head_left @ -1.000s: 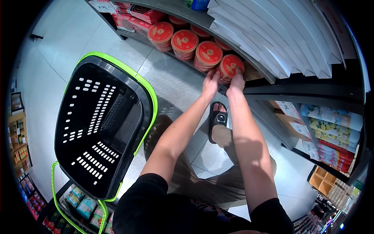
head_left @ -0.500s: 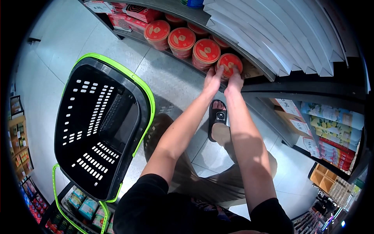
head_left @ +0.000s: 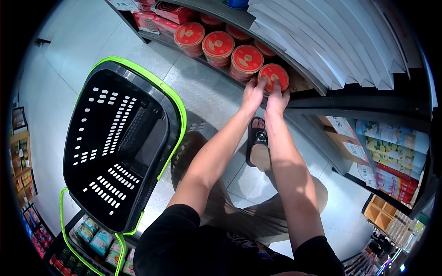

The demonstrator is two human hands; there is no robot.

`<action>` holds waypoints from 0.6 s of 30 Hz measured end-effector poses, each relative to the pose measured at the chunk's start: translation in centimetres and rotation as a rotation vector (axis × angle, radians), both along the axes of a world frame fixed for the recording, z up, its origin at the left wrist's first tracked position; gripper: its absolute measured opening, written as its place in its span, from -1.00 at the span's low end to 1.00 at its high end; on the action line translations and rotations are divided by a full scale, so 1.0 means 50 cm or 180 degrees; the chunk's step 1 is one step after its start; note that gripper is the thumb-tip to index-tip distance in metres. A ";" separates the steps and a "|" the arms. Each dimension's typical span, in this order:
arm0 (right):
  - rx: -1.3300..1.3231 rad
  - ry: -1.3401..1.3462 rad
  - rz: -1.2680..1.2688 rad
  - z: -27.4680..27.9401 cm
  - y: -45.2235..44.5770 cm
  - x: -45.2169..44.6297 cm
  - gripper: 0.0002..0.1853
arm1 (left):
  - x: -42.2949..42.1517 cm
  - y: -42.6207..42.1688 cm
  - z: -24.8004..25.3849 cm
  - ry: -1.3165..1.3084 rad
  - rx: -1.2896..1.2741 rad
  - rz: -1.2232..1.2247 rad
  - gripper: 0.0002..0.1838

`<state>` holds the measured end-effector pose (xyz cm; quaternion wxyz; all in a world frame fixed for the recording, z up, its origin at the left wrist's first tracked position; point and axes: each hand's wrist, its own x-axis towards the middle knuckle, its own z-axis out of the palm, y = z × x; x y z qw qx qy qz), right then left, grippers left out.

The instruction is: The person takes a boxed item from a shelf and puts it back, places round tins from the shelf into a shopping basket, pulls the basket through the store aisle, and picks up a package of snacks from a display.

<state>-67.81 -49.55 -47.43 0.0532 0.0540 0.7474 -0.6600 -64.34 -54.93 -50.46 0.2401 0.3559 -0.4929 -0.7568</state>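
Note:
Both of my hands are at the nearest red round tin (head_left: 273,76) on the low shelf, at the right end of the front row. My left hand (head_left: 252,96) grips its left side, with the thumb near the lid's edge. On the near right side my right hand (head_left: 277,99) is closed around it, a finger lying on the lid. The undersides of both hands and the tin's lower part are hidden. Just left stands another red round tin (head_left: 247,59), close to my left fingertips. Further tins of the same kind stand beside and behind it, apparently in stacks.
A black shopping basket (head_left: 159,115) with a green rim stands left of my legs. Red boxes (head_left: 172,12) sit on the shelf's far end. White pleated sheets (head_left: 317,41) hang above the tins. Packaged goods (head_left: 398,152) fill the right-hand shelf. My sandalled foot (head_left: 258,140) is below my hands.
The view has shifted slightly, so the shelf and tins appear a little further right. My right-hand fingers have shifted a little on the tin; both hands stay at it.

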 end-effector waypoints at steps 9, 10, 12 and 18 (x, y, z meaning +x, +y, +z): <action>0.0022 -0.0185 -0.0236 0.013 -0.016 0.015 -0.53 | -0.009 -0.035 0.004 -0.0198 0.0341 -0.0595 -0.52; 0.0026 -0.0190 -0.0217 0.022 -0.017 0.021 -0.53 | -0.015 -0.040 0.000 -0.0257 0.0356 -0.0703 -0.50; 0.0035 -0.0195 -0.0203 0.035 -0.018 0.030 -0.52 | -0.017 -0.042 -0.001 -0.0316 0.0375 -0.0816 -0.48; -0.0126 -0.0281 -0.0242 0.018 -0.017 0.036 -0.53 | -0.008 -0.044 0.036 -0.0328 0.0382 -0.0895 -0.50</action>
